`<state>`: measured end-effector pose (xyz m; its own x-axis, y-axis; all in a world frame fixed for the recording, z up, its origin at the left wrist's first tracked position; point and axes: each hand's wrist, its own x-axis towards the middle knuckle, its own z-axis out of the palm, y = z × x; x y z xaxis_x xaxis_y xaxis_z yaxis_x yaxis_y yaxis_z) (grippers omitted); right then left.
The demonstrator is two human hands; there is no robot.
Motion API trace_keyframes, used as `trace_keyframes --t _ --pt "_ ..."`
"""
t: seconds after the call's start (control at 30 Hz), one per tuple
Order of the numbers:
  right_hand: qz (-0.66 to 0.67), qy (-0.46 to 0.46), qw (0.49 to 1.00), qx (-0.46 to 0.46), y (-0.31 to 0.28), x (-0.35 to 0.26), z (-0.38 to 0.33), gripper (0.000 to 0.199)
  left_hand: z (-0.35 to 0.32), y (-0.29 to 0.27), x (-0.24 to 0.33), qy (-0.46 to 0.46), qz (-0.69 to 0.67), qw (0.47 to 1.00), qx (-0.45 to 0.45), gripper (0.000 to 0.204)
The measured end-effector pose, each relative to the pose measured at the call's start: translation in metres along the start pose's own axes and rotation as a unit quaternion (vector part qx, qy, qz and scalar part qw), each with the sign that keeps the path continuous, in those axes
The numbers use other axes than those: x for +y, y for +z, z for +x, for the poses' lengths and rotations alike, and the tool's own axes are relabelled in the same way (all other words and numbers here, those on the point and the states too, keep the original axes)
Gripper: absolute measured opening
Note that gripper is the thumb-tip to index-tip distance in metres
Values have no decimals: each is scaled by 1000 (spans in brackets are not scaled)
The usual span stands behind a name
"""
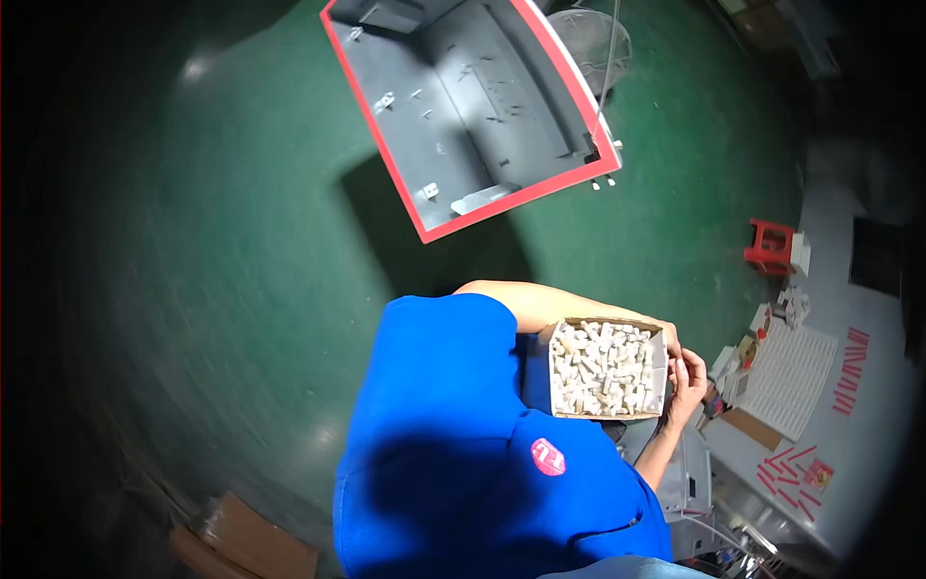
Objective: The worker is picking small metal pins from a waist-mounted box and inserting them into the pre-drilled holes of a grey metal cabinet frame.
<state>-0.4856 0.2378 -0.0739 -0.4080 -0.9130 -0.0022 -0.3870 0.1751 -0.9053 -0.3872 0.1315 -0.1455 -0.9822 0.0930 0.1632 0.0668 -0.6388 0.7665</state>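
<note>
Probably heavyish, stiff-walled box (659, 374) (lower right of centre, full of loose white bits (600, 369)): support underneath. Left hand (672, 337) and right hand (686, 388) by its right wall, right fingers curled; can't tell grip.

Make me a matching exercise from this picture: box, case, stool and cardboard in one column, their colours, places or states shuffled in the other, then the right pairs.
Things:
1. Box
2. Case
3. Stool
4. Cardboard

Descriptions:
A. Brown, lower left of the picture
B. Grey inside, red rim, top of the picture
C. Holding many whitish pieces
D. Red, right of the picture

Pairs: 1-C, 2-B, 3-D, 4-A
</note>
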Motion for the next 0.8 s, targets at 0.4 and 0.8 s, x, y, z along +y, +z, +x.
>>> trace_keyframes --t 0.4,0.8 --pt "-177 -4 983 54 8 -37 -54 27 -2 30 22 -170 -27 983 58 62" --pt "-159 80 978 107 -64 58 -160 22 83 102 -77 -404 58 908 98 64"
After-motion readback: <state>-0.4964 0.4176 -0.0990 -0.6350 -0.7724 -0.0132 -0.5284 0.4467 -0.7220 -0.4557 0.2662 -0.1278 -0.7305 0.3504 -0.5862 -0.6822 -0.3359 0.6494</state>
